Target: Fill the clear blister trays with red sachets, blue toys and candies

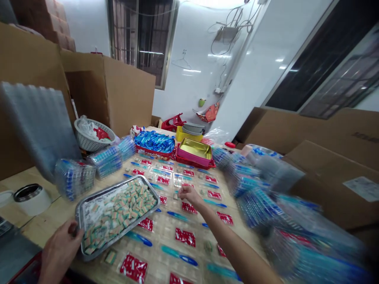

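My left hand (60,248) rests at the near corner of a metal tray (89,201) piled with small green, orange and white wrapped pieces; its fingers curl against the tray's edge. My right hand (188,194) reaches out over a clear plastic sheet of compartments (166,232) that holds red packets and blue toothbrushes. Its fingers are pinched together just above one compartment, and what they hold is too small to make out.
Stacks of filled clear packs lie at the right (260,197) and left (74,177). A white basket (91,136), a red tray of blue items (154,142), a pink box (195,152) and a tape roll (29,197) surround the sheet. Cardboard boxes (118,90) wall the table.
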A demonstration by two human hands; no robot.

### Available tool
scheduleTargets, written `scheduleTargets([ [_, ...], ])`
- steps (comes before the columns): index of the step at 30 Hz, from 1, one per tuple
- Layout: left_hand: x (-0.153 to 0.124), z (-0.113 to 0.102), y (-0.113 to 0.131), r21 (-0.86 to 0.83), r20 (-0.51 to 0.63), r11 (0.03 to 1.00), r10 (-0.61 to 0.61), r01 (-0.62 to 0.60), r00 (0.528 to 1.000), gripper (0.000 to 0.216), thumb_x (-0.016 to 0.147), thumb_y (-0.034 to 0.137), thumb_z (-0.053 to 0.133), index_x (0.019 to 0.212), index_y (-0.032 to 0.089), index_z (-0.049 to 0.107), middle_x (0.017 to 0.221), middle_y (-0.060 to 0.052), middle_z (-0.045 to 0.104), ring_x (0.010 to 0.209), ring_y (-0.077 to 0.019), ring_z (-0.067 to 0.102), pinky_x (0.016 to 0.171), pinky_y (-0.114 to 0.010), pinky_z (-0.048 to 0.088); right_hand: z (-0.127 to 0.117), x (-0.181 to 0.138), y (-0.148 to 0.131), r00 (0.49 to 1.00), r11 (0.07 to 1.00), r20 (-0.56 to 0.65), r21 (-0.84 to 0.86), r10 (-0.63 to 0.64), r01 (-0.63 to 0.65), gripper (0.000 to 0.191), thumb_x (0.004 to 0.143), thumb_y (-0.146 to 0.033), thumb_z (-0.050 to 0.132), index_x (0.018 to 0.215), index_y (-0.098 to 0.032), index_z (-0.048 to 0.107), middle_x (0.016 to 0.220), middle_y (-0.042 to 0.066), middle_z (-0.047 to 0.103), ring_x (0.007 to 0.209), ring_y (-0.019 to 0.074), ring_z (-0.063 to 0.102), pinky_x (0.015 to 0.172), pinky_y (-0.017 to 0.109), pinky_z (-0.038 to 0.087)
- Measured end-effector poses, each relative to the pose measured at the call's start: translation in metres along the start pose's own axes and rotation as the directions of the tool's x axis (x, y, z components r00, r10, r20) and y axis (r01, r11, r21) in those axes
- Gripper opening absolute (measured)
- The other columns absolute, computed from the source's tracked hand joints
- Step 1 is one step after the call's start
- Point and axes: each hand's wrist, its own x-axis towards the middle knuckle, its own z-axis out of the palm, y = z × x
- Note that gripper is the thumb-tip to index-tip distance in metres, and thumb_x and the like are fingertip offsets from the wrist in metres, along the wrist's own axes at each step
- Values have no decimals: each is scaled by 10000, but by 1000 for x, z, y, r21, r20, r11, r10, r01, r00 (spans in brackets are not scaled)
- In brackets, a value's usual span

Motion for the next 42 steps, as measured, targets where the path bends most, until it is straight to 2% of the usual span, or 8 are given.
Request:
scheduleTargets([
  [4, -8, -7, 15, 129, -48, 989, 82, -75, 995, 413, 703, 537, 398, 873, 187, 534, 883, -134, 620, 902, -314, 598, 812, -408, 473, -8, -7, 24, 998, 993, -54, -114, 11, -17, 142, 494, -259, 672, 515, -180, 556, 438, -55, 544, 421, 94, 444, 470, 229, 344],
  [12, -19, -20, 26, 191, -90, 978, 99, -80, 991, 436, 810, 520, 351, 973, 167, 549, 946, -120, 574, 881, -259, 576, 773, -360, 480, 7, -5, 31, 992, 907, -124, -421, -40, -16, 31, 538, -141, 599, 549, -170, 603, 481, -29, 593, 461, 124, 520, 477, 223, 341],
  [16, -17, -20, 27, 184, -50, 980, 92, -82, 994, 430, 797, 533, 357, 944, 181, 556, 947, -112, 577, 878, -262, 578, 758, -362, 477, 15, -12, 22, 986, 783, -133, -621, -98, -6, 111, 598, -102, 563, 614, -171, 648, 595, 26, 671, 585, 171, 595, 556, 248, 351],
  [20, -16, -18, 30, 165, -81, 981, 112, -97, 990, 439, 771, 524, 359, 929, 168, 561, 939, -123, 584, 904, -274, 576, 808, -379, 467, 26, -22, 9, 984, 612, -75, -790, -162, 40, 159, 664, -90, 539, 664, -168, 677, 735, 106, 716, 742, 229, 625, 685, 306, 334],
  [27, -17, -15, 26, 118, -67, 988, 105, -97, 992, 433, 755, 531, 376, 923, 177, 559, 939, -116, 576, 886, -275, 587, 760, -368, 475, 31, -26, 6, 985, 410, -30, -911, -167, 42, 211, 749, -98, 484, 692, -146, 682, 888, 138, 704, 747, 204, 615, 709, 313, 283],
  [32, -14, -13, 26, 120, -92, 989, 99, -87, 991, 382, 764, 487, 406, 902, 170, 568, 930, -116, 595, 895, -270, 594, 796, -372, 482, 26, -25, 6, 990, 406, 0, -912, -144, 59, 212, 735, -122, 474, 719, -160, 682, 795, 89, 705, 703, 194, 613, 610, 277, 280],
  [38, -23, -23, 48, 111, -69, 992, 67, -59, 995, 227, 804, 273, 457, 955, 157, 580, 976, -93, 608, 914, -220, 606, 824, -320, 470, 17, -13, 26, 982, 446, 113, -879, -149, 169, 232, 751, -216, 430, 735, -169, 658, 752, 85, 699, 714, 235, 631, 611, 287, 344],
  [42, -28, -29, 54, 111, 2, 992, 60, -60, 998, 190, 797, 170, 465, 938, 161, 592, 962, -78, 625, 926, -209, 595, 831, -306, 447, 17, -8, 26, 974, 520, 73, -836, -214, 176, 238, 730, -302, 441, 714, -184, 647, 719, 88, 683, 664, 244, 623, 595, 309, 381],
])
